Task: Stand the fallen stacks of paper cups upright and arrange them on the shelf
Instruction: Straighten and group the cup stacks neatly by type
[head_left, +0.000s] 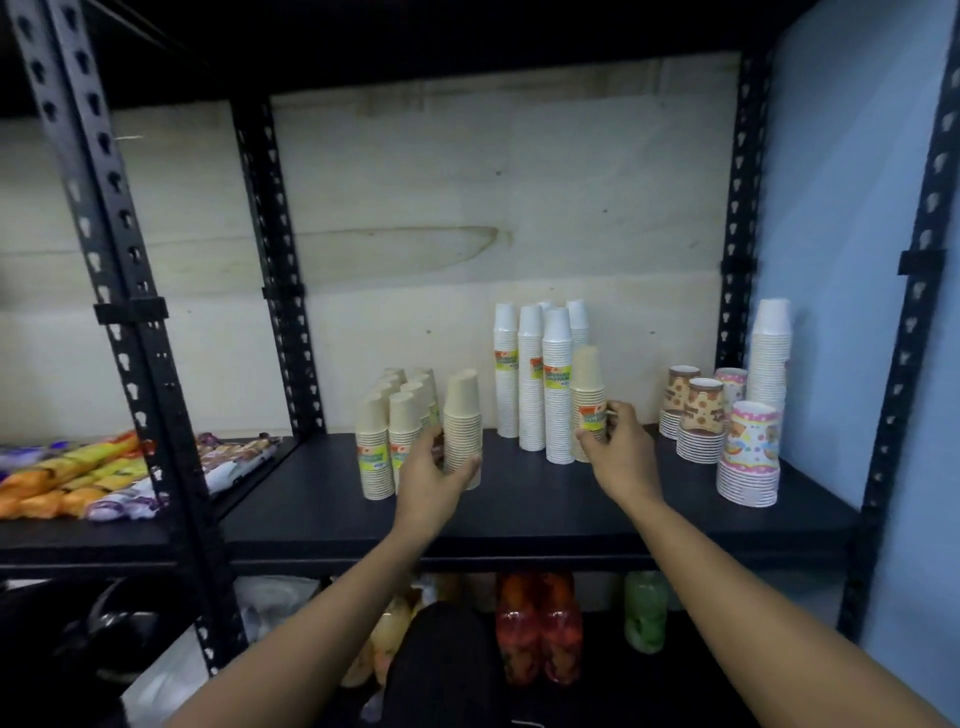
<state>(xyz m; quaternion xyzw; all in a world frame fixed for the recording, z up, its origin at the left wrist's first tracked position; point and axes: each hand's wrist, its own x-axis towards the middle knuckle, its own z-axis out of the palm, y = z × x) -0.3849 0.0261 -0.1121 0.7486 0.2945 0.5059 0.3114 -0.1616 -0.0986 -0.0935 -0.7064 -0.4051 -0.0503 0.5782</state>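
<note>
**Both hands on upright cream cup stacks**

On the black shelf (519, 514), the left hand (434, 470) curls its grip round a cream cup stack (462, 410), which stands upright just beside a cluster of labelled cream stacks (384, 441) on its left. The right hand (618, 447) closes thumb and fingers on a second cream stack (588, 384) at its label band. This stack stands right against the tall white stacks (530, 384). Patterned cup stacks (748, 452) and a lone white stack (770, 358) stand near the right post. Snack packets (78, 478) lie on the neighbouring shelf, and bottles (540, 623) show below.
</note>
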